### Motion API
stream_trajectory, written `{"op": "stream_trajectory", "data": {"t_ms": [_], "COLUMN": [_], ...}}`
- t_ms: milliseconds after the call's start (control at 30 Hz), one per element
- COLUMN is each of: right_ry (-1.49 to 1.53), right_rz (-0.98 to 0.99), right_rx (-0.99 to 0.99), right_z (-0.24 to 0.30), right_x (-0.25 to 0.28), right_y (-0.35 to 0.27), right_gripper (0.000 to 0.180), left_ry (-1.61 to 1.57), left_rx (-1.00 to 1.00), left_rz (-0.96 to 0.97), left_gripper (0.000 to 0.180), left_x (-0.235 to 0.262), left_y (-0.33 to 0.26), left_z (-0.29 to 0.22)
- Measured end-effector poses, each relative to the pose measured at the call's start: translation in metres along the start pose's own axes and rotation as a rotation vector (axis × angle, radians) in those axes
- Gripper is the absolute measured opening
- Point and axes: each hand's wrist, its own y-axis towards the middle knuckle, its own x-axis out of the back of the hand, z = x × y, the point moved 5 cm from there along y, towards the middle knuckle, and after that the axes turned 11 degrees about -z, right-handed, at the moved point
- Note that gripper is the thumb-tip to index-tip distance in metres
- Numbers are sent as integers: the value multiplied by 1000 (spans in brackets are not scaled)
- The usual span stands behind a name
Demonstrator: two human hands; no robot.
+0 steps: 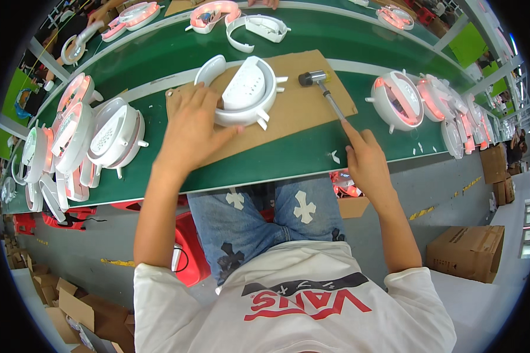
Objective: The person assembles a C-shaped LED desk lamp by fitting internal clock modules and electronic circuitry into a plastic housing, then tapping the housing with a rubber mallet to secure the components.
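Note:
A white round plastic housing [265, 97] with short pegs on its rim lies on a flat cardboard sheet [297, 117]. Inside it sits a half-round white panel dotted with small holes. My left hand [194, 120] grips the housing's left side, fingers over the rim and thumb along the lower edge. To the right, my right hand [365, 156] is closed around the handle of a small mallet [330, 97]. The mallet's head, black at one end and yellowish at the other, is over the cardboard, apart from the housing.
White and pink housings [70, 138] crowd the bench at left; several more [397, 100] stand at right. Others, including an open white ring [256, 29], lie on the belt beyond. White scraps [335, 157] dot the green bench. Cardboard boxes [465, 253] stand on the floor.

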Motion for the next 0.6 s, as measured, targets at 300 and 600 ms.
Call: {"op": "stream_trajectory", "data": {"t_ms": [300,600], "right_ry": [36,675], "right_rz": [28,61], "right_rx": [323,242], "right_z": [41,89], "right_x": [-14,-53], "right_y": [91,108], "right_gripper": [41,96], "left_ry": [-414,-1014], "left_rx": [117,342], "left_rz": [-79,-69], "left_gripper": [40,54], "left_x": [-6,3], "left_y": [-34,-26], "left_z": [16,36]}}
